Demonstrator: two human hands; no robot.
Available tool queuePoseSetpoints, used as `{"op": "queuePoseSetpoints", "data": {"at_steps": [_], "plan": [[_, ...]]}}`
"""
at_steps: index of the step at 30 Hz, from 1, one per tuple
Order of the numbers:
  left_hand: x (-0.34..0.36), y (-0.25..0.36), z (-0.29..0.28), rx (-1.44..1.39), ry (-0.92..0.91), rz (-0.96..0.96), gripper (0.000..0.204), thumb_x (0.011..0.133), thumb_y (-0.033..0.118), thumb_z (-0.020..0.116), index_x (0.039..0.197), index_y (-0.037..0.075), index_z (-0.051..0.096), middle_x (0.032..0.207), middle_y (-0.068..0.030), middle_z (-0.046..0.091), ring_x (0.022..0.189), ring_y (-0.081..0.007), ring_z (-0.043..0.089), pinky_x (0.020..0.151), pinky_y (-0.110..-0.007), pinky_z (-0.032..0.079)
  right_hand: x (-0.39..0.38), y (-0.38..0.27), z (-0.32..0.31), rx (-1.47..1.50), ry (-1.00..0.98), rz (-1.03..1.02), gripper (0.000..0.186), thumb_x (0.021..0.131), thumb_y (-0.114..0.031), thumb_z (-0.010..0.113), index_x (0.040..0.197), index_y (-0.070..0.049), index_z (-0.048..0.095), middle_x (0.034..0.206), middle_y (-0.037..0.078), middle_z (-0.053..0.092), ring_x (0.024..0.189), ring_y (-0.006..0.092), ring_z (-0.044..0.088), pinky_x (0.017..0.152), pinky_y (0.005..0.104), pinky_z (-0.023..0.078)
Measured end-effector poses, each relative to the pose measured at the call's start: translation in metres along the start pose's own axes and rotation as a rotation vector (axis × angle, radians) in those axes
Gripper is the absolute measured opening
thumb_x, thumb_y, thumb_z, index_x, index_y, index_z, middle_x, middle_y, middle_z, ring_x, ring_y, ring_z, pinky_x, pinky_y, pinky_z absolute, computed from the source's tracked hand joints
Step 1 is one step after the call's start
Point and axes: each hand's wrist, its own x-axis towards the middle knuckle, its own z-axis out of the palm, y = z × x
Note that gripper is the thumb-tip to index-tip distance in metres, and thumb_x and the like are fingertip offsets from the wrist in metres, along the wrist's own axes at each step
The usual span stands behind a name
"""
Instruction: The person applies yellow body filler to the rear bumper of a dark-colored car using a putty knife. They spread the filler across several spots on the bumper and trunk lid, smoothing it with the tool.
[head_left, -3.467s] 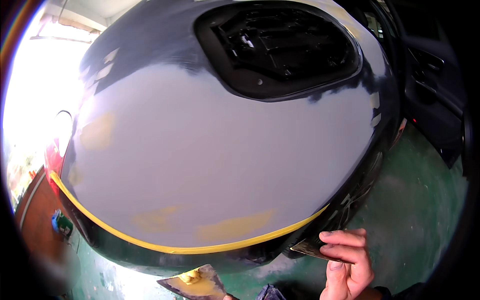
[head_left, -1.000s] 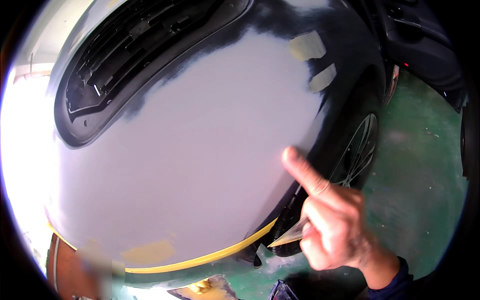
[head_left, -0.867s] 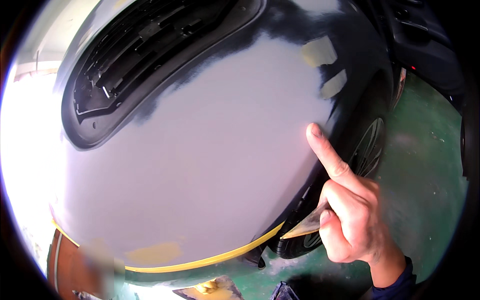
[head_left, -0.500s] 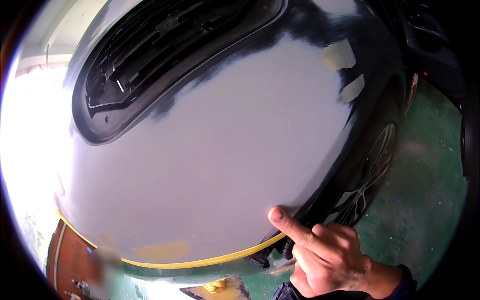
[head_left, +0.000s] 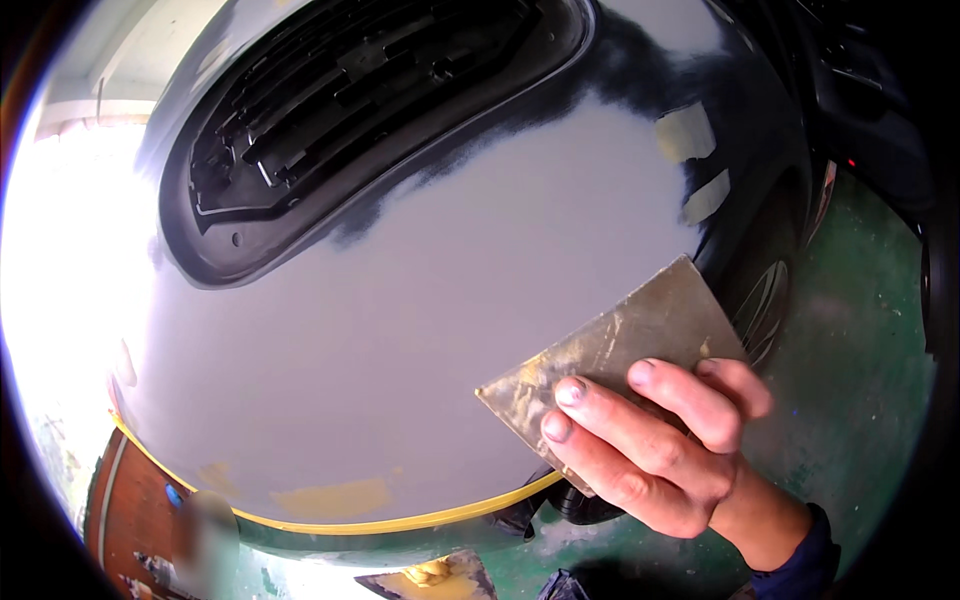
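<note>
My right hand (head_left: 665,435) grips a flat metal filler spreader (head_left: 630,330), its fingers lying across the face and its thumb hidden behind. The spreader is worn and smeared with yellowish residue. It hangs in front of the lower right part of a car bumper (head_left: 330,350); I cannot tell whether it touches. The bumper is sanded grey, with black areas around the grille (head_left: 370,90). Along its lower edge runs a yellow strip (head_left: 400,526). At the bottom edge a board (head_left: 455,575) carries a lump of yellow filler (head_left: 428,572). My left hand is out of sight.
Pale filler patches (head_left: 685,133) sit at the upper right, beside the dark fender. Lower down, a faint yellow patch (head_left: 330,498) marks the bumper. The wheel (head_left: 765,310) stands right of it, above a green floor (head_left: 850,330). A reddish-brown surface (head_left: 125,510) lies lower left.
The spreader, not visible before, now shows in my right hand. Earlier that hand had its index finger stretched against the bumper's lower right. The bumper has shifted slightly in view.
</note>
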Motion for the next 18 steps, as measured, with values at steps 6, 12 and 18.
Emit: {"op": "queuePoseSetpoints", "data": {"at_steps": [6,12,18], "plan": [[0.001,-0.001,-0.005,0.025,-0.004,-0.020,0.021,0.101,0.019,0.062,0.081,0.012,0.060,0.066,0.0064,0.053,0.054,-0.0054,0.047,0.048,-0.025,0.035,-0.012,-0.004,0.001,-0.033,-0.012,-0.047,0.017,0.081,-0.019,0.079,0.096,-0.026,0.075,0.108,-0.012,0.071,0.109,0.0149,0.054,0.097,0.0360,0.035],[-0.004,0.003,-0.007,0.053,-0.010,-0.048,0.023,0.101,0.021,0.061,0.080,0.012,0.058,0.065,0.0048,0.053,0.054,-0.0069,0.047,0.048,-0.026,0.036,-0.002,-0.006,-0.011,0.047,-0.020,0.027,0.017,0.080,-0.017,0.078,0.096,-0.023,0.074,0.108,-0.009,0.071,0.107,0.0164,0.053,0.095,0.0374,0.035],[-0.004,0.003,-0.007,0.056,-0.043,-0.054,0.026,0.101,0.023,0.060,0.078,0.011,0.056,0.064,0.0029,0.053,0.054,-0.0085,0.047,0.048,-0.027,0.037,0.019,-0.007,-0.014,0.057,-0.081,0.076,0.016,0.080,-0.018,0.078,0.096,-0.020,0.076,0.103,-0.007,0.074,0.099,0.0140,0.054,0.090,0.0340,0.035]]}}
